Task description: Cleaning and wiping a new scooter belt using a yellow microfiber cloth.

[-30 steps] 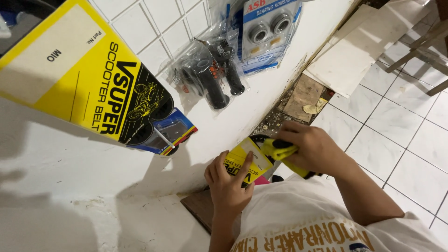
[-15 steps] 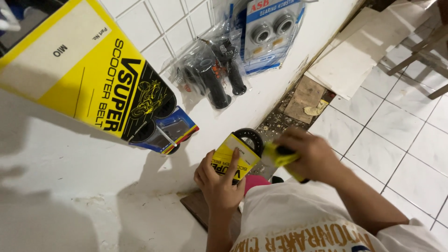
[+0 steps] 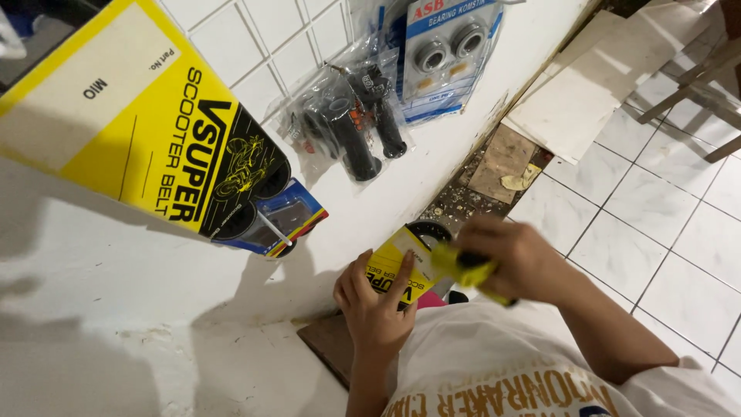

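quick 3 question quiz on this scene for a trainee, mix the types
1. True or false: the left hand grips the small yellow and black sleeve with a dark belt loop showing above it.
2. What hangs on the white wall right of the large yellow sleeve? A) bagged black handlebar grips B) a coiled hose C) a helmet
3. Fill in: the right hand holds a blurred ______ coloured object beside the small sleeve.

Key: 1 true; 2 A; 3 yellow
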